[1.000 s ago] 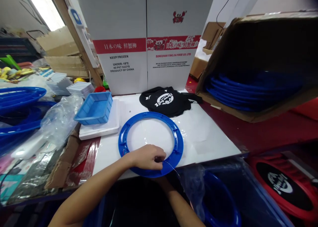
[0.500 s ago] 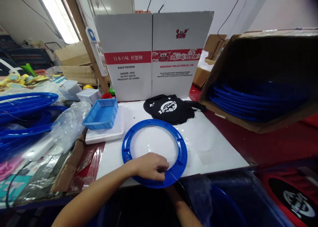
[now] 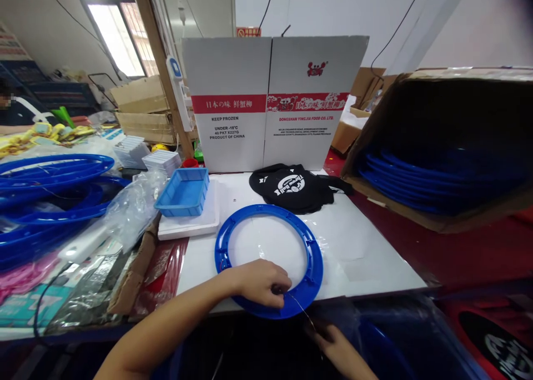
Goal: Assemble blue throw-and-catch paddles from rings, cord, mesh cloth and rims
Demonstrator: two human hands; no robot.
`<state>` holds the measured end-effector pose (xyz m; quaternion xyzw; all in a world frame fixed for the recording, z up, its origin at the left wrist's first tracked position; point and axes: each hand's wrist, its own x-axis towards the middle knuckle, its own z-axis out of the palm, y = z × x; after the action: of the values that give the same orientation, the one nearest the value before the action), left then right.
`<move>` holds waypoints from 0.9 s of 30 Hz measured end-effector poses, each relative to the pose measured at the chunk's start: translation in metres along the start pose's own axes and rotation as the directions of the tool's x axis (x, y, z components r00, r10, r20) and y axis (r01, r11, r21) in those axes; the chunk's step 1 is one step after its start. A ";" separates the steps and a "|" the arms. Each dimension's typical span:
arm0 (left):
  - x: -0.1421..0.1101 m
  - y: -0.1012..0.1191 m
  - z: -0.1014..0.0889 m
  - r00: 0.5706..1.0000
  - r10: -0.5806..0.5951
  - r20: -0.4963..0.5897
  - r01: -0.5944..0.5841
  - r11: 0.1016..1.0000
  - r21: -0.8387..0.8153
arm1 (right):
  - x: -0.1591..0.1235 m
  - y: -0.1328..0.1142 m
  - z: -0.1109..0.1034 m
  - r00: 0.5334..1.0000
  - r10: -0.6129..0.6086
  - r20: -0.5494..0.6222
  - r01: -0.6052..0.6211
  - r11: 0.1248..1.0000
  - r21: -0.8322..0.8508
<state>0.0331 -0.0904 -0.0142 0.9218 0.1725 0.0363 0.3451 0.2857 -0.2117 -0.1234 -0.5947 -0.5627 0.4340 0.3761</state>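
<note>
A blue plastic ring lies flat on the white board in front of me. My left hand rests on the ring's near edge with its fingers pinched together on something small and dark that I cannot make out. A thin line runs from that pinch down toward my right hand, which sits below the table's edge in shadow; its fingers look curled, and I cannot tell what they hold.
A black printed cloth lies behind the ring, before a white carton. A blue tray sits on a white slab at left, near plastic bags and stacked blue rings. An open brown box of blue rings stands at right.
The view has tilted up and drifted left, so everything sits lower and further right. My right hand has come into sight below the table's edge. My left hand keeps its pinch on the ring.
</note>
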 end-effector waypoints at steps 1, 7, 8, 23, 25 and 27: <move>0.000 0.000 0.000 1.000 0.005 0.001 -0.005 1.000 0.000 | -0.006 -0.003 -0.008 0.999 0.017 0.036 -0.018 1.000 0.008; 0.002 -0.002 -0.003 0.999 -0.019 0.050 0.017 0.999 0.032 | 0.011 -0.048 -0.022 0.924 -0.101 -0.368 0.139 0.987 0.080; 0.003 -0.002 -0.004 0.998 -0.020 0.053 0.018 0.999 0.037 | 0.019 -0.053 -0.018 0.904 -0.068 -0.423 0.119 0.988 0.095; 0.004 0.004 -0.007 0.998 -0.006 0.060 0.007 1.000 -0.020 | -0.002 -0.078 -0.021 0.936 -0.136 -0.323 0.132 0.991 -0.035; 0.005 0.007 -0.010 0.999 -0.022 0.045 0.021 1.000 0.013 | -0.011 -0.098 -0.018 0.994 -0.102 -0.049 0.101 0.995 -0.018; 0.005 0.009 -0.012 0.999 -0.027 0.039 0.026 0.999 0.035 | -0.014 -0.113 -0.012 0.992 0.019 0.122 -0.012 0.998 -0.059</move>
<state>0.0387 -0.0877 0.0003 0.9258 0.1784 0.0104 0.3330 0.2587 -0.2154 -0.0121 -0.5819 -0.5924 0.4560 0.3202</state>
